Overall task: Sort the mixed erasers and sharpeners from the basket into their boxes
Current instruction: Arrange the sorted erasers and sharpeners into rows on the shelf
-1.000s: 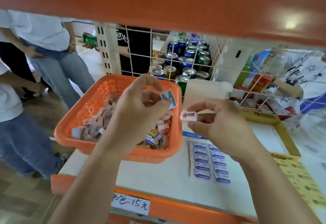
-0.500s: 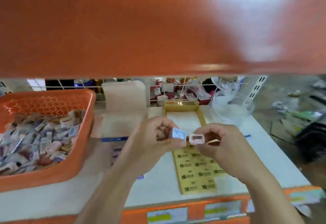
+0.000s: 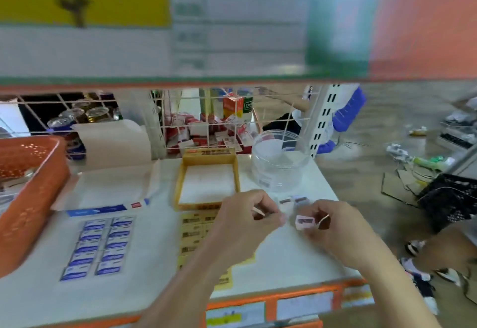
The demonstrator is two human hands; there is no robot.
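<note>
- Basket [image 3: 33, 211], 9 o'clock of the view: orange; upper wall patterned with small perforations.
- Counter [image 3: 284, 255]: white top; front edge orange, carrying white and yellow labels.
- Erasers [image 3: 100, 245], 8 o'clock: white wrappers with blue bands.
- Box [image 3: 206, 153], 6 o'clock near centre: yellow walls, white interior.
- Sharpener [image 3: 304, 222], 5 o'clock: pale pink with a dark slot.
- Jar [image 3: 278, 173], 4 o'clock: clear and colourless.
- Wire grid [image 3: 206, 121], 12 o'clock: white; packs [image 3: 196, 131] behind it red and white.
- Crate [image 3: 451, 198], 3 o'clock: black lattice.
</note>
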